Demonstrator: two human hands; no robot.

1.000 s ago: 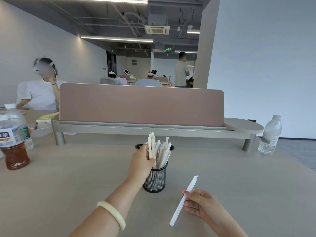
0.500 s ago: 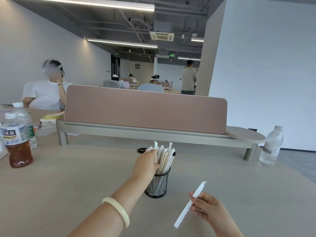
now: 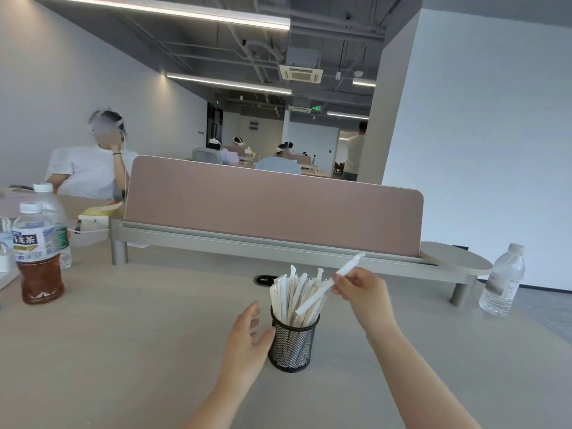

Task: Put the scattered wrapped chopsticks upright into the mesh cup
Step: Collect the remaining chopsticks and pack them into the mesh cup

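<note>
Chopsticks: your right hand has swung the pinched last wrapped pair from beside the mesh cup to its rim, left hand now off the bundle, open, steadying the cup mid-desk — drop it in.

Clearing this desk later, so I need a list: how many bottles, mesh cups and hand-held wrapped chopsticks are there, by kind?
Bottles: 3 (tea bottle, bottle behind it, water bottle)
Mesh cup: 1
Wrapped chopsticks in right hand: 1
Total: 5
</note>
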